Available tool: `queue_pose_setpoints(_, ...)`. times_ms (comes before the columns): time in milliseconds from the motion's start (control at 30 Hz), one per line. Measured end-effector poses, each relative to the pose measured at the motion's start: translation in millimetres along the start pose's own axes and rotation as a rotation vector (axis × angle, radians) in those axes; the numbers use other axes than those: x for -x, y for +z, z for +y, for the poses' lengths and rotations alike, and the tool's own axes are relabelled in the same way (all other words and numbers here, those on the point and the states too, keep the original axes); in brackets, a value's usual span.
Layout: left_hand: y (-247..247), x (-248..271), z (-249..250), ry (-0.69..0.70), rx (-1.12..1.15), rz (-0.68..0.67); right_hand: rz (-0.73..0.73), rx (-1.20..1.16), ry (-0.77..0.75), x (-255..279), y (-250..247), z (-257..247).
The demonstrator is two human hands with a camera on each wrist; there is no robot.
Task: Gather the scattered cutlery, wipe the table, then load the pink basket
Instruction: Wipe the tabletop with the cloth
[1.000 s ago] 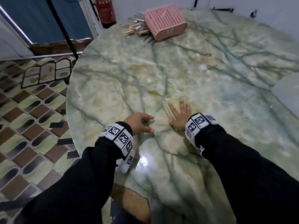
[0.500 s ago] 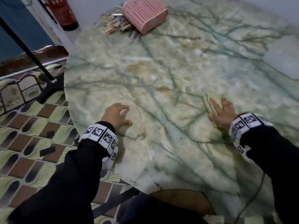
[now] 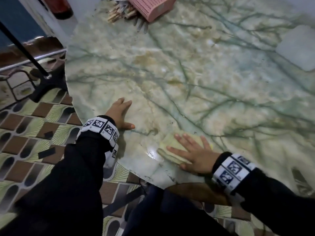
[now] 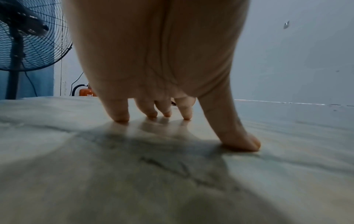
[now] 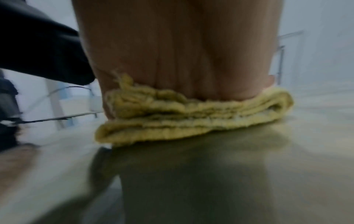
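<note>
**Q:** What does each hand do here, and why is it set so?

**A:** The right hand [image 3: 192,154] lies flat with fingers spread and straight, pressing a folded yellow cloth [image 3: 172,149] against the marble table [image 3: 196,79]. It pinches nothing; the palm bears down so that, in all likelihood, the whole pad of cloth meets the stone during a wiping stroke. The left hand [image 3: 120,114] is likewise open, holding nothing, its fingertips [image 4: 122,117] and thumb planted on the bare tabletop near the rim (probably a brace for the body leaning over the near edge).

**Q:** How does the cloth look?

**A:** Seen from the right wrist, the cloth [image 5: 191,119] is a terry-like fabric folded into several layers, with a frayed edge bunched beside the heel of the palm. It sits close to the table's near edge.

**Q:** And the task's other things?

**A:** The pink basket [image 3: 151,6], a perforated plastic box, rests at the far edge of the table, well apart from both hands. The gathered cutlery [image 3: 122,11] lies heaped just beside it, touching or nearly so: wooden-handled pieces, with a few pale ends pointing toward the viewer. Nothing seems loaded yet, so wiping appears to be the step in hand. A pale slab [image 3: 298,46] occupies the right side of the table.
</note>
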State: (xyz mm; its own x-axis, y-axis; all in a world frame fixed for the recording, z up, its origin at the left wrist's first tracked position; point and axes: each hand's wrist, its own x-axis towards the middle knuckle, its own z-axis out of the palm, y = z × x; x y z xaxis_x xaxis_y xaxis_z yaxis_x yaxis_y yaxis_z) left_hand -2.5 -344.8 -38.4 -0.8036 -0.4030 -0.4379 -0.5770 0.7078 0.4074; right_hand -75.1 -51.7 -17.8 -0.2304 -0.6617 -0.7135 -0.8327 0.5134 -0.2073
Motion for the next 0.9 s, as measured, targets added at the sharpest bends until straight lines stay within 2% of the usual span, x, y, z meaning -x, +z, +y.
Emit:
queue_pose_setpoints(67,1,0,0,0.003,0.02,0.01,0.044,-0.061,0.162,-2,-14,44)
queue_pose_setpoints(133,1,0,0,-0.001,0.031,0.016,0.19,-0.109,0.367,-17,-36,82)
queue_pose_setpoints(200,1,0,0,-0.015,0.04,0.008,0.296,-0.236,0.47,-44,-60,96)
queue_pose_setpoints(267,1,0,0,-0.023,0.05,-0.009,0.368,-0.281,0.454,-77,-78,84)
queue_pose_setpoints(333,1,-1,0,-0.022,0.06,-0.018,0.479,-0.157,0.299,-105,-81,44)
queue_pose_setpoints(400,1,-1,0,-0.018,0.068,-0.016,0.61,0.017,0.132,-108,-67,-9)
queue_pose_setpoints(467,0,0,-1,-0.003,0.07,-0.018,0.38,0.069,-0.009,-90,-38,-51)
queue_pose_setpoints(533,0,-1,-3,0.003,0.087,-0.016,0.154,0.104,-0.076,-60,-14,-58)
queue_pose_setpoints(600,0,-1,-5,0.002,0.094,-0.02,0.075,0.115,-0.105,-29,-5,-40)
queue_pose_setpoints(667,0,-2,-6,0.0,0.082,-0.023,0.026,0.096,-0.065,-14,-9,-7)
queue_pose_setpoints(733,1,-2,-7,0.007,0.061,-0.026,0.038,0.1,0.075,-18,-24,28)
queue_pose_setpoints(767,1,-3,-7,0.009,0.054,-0.03,0.089,0.092,0.151,-24,-34,43)
queue_pose_setpoints(900,1,-3,-8,-0.005,0.014,-0.053,0.263,-0.161,0.374,-69,-84,78)
